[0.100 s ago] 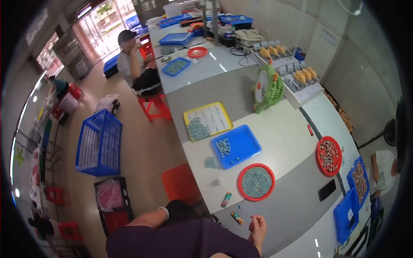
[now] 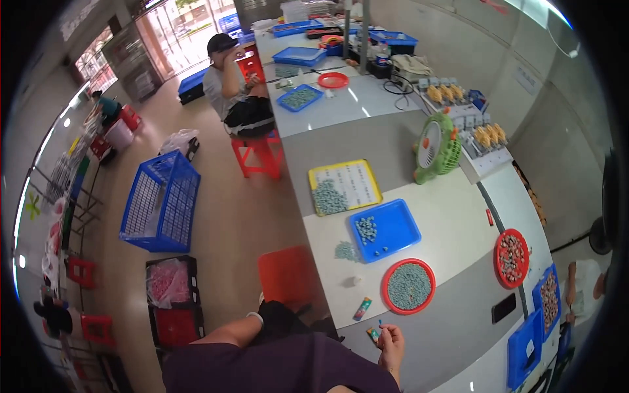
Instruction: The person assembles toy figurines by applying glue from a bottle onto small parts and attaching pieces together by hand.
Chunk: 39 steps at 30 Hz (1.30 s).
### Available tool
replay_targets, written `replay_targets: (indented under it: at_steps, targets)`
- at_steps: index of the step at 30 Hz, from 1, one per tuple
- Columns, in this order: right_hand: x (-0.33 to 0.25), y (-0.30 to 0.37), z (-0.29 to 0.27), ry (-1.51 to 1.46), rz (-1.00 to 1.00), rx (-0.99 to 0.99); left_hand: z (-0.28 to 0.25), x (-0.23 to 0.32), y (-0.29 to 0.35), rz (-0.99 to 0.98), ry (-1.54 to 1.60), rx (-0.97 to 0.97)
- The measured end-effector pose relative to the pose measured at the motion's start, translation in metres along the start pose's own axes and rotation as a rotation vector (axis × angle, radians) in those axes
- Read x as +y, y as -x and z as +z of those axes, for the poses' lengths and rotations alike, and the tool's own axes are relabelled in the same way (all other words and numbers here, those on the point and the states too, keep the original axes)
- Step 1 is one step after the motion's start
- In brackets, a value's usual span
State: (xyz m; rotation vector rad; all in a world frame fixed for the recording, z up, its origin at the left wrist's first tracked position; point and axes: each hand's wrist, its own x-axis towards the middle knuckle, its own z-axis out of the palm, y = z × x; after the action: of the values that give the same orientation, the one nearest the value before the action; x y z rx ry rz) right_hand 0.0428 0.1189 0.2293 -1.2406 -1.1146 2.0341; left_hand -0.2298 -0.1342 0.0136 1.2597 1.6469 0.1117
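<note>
Head view: the person's right hand point(image 2: 391, 345) is raised at the near edge of the table point(image 2: 452, 295), fingers curled and fingertips drawn close together. A tiny blue piece point(image 2: 380, 321) shows right at those fingertips; whether it is pinched between them or lies on the tabletop just behind, one cannot tell. Just left of the fingers, a small green-and-orange packet point(image 2: 373, 336) lies on the grey surface, partly behind the hand. The left forearm point(image 2: 229, 332) runs out toward the black trousers, a white band point(image 2: 255, 317) at its wrist; the left hand itself is hidden, so its grip cannot be told.

Beyond the first packet lies a second packet point(image 2: 362, 308), with a small white object point(image 2: 357, 281) past it. To its right stands a round red tray point(image 2: 384, 286) full of small blue-green pieces. Farther up the table, a blue tray point(image 2: 400, 226) holds a cluster of similar pieces toward its left side, and more lie loose just beside it. Next comes a yellow tray point(image 2: 370, 177) with pieces heaped over a white sheet. A green fan point(image 2: 438, 147) stands near the far side. Toward the right are a dark phone point(image 2: 504, 308) and another round red tray point(image 2: 499, 262). Across the table's left side, a co-worker point(image 2: 219, 82) sits on a red stool point(image 2: 257, 156).
</note>
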Motion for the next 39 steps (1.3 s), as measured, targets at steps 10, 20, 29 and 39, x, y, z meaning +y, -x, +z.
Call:
replay_targets:
  at_steps: [10,20,29,39]
  targets:
    - [-0.046,0.016,0.297,0.293,-0.228,-1.634,0.023,-0.18,0.218,-0.225,0.296,0.191]
    - [0.046,0.044,0.527,0.396,-0.134,-2.054,-0.025,-0.366,0.424,-0.378,0.405,0.007]
    - [0.021,0.035,0.425,0.28,-0.429,-1.598,-0.168,-0.334,0.52,-0.603,0.157,-0.617]
    - [0.097,-0.025,0.221,-0.026,-0.101,-0.678,-0.285,-0.188,0.151,-0.35,-0.2,-0.701]
